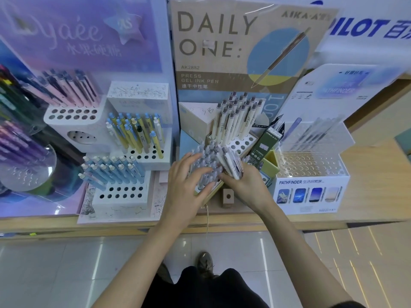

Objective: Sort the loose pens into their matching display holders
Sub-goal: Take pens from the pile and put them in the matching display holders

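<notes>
My right hand (246, 185) grips a bundle of cream-white pens (229, 162) in front of the "Daily One" stand. My left hand (186, 181) lies with spread fingers on a cluster of pale grey-blue pens (205, 152) standing in the stand's front holder (214, 190); whether it grips them I cannot tell. Behind both hands, more cream pens with brown caps (235, 116) stand in the white perforated holder (242, 141). The front holder's holes are mostly hidden by my hands.
Left of the stand are holders with blue pens (111, 170), yellow-and-blue pens (135, 132) and pink pens (71, 87). A green refill box (264, 143) and a Pathfinder display with a clear perforated rack (311, 165) sit to the right. The wooden shelf edge (244, 221) runs below.
</notes>
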`<state>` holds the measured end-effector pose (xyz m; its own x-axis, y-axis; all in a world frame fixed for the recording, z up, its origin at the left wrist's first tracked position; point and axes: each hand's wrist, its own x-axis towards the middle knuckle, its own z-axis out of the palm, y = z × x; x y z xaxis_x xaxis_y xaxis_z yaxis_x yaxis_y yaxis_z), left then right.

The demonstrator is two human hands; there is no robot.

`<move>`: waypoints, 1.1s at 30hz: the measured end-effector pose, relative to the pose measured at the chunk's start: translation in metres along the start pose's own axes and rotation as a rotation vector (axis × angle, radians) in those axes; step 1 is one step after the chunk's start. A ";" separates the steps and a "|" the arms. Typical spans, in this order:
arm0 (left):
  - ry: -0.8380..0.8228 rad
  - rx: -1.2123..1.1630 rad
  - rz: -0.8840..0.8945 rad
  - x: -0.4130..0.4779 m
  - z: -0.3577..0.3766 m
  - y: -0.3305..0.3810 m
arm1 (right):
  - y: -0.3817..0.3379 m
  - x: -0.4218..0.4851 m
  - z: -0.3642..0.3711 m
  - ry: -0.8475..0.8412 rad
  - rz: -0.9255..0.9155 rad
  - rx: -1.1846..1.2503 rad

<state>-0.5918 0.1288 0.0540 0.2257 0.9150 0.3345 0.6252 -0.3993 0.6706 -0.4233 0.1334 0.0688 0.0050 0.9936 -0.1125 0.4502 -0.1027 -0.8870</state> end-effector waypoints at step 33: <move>-0.174 -0.623 -0.351 0.034 -0.049 0.038 | -0.081 -0.002 0.017 -0.068 0.043 0.989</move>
<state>-0.5969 0.1418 0.1238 0.2382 0.9702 -0.0448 0.1534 0.0080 0.9881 -0.4747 0.1393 0.1333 -0.0618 0.9866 -0.1512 -0.4973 -0.1618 -0.8524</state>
